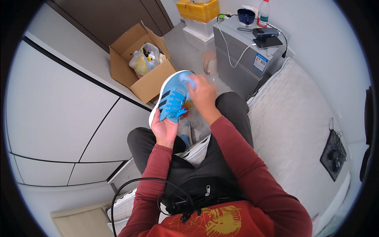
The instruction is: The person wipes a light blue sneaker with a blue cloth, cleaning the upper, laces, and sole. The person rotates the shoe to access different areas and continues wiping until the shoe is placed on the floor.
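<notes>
A blue sneaker (pixel 170 94) with black stripes, blue laces and a white sole is held up above my knees, toe pointing away from me. My left hand (pixel 164 128) grips it at the heel, with the fingers inside the opening and the thumb along the outer side. In my right hand (pixel 204 94) is a bunched light-blue cloth (pixel 187 80), pressed on or close to the toe of the upper. That hand is blurred by motion. Part of a red and yellow thing (pixel 185 111) shows on the floor behind the laces, mostly hidden.
An open cardboard box (pixel 155 84) with plastic bags stands beyond the shoe. A grey cabinet (pixel 237 56) carries a dark blue mug (pixel 245 16), a bottle (pixel 263 14) and cabled devices. On the right lies a white mattress (pixel 284 127). A black cable (pixel 118 195) loops over my left forearm.
</notes>
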`<control>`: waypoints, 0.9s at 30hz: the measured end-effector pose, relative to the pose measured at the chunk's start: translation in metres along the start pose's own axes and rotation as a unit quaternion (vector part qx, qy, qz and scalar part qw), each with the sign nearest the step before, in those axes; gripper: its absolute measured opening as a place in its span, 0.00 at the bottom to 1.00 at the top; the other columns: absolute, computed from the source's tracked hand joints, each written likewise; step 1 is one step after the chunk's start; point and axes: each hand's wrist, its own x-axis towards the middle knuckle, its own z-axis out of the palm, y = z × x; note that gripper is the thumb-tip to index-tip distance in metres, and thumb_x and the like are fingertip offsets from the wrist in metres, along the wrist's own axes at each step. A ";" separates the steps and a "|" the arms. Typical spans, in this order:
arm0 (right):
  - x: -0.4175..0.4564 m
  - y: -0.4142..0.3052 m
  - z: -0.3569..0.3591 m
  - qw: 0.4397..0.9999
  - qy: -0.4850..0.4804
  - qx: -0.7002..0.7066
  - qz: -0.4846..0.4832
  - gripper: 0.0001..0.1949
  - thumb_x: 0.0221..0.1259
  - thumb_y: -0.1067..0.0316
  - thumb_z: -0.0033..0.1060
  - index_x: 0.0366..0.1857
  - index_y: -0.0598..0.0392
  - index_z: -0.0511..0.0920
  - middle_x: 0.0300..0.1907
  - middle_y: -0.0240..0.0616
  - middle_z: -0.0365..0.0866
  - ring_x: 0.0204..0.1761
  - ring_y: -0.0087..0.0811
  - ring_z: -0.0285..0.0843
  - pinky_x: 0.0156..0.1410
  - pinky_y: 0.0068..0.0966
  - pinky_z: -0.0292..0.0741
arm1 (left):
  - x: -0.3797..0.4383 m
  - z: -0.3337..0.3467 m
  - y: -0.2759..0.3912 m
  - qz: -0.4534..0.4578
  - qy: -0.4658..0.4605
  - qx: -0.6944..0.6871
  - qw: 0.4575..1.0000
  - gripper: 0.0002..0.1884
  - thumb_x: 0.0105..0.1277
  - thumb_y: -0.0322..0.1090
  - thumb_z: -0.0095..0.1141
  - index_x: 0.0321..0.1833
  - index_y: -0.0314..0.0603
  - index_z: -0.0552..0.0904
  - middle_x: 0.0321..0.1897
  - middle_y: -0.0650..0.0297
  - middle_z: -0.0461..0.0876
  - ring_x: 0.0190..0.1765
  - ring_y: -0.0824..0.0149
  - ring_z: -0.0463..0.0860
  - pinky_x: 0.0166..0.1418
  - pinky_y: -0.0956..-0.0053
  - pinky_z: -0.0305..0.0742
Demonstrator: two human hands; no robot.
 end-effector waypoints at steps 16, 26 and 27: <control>0.003 0.030 0.029 0.994 -0.101 0.040 -0.023 0.26 0.63 0.71 0.76 0.66 0.52 0.81 0.57 0.51 0.82 0.60 0.58 0.83 0.64 0.45 0.81 | 0.014 -0.093 0.016 -0.017 0.110 -0.116 0.987 0.27 0.92 0.47 0.41 0.78 0.33 0.76 0.76 0.51 0.82 0.76 0.50 0.81 0.85 0.49 0.69; -0.025 0.024 0.048 0.969 -0.238 -0.006 -0.067 0.23 0.58 0.74 0.76 0.59 0.50 0.85 0.50 0.47 0.83 0.52 0.54 0.86 0.57 0.44 0.83 | 0.018 -0.112 0.022 -0.007 0.073 -0.140 0.987 0.27 0.91 0.46 0.42 0.80 0.34 0.75 0.77 0.50 0.82 0.76 0.50 0.81 0.84 0.50 0.71; -0.018 0.024 0.046 0.976 -0.203 -0.017 -0.074 0.22 0.58 0.74 0.76 0.59 0.50 0.86 0.50 0.48 0.83 0.52 0.54 0.86 0.57 0.44 0.83 | 0.018 -0.102 0.020 -0.007 0.084 -0.132 0.988 0.27 0.91 0.46 0.42 0.80 0.34 0.75 0.77 0.50 0.82 0.75 0.50 0.82 0.84 0.50 0.71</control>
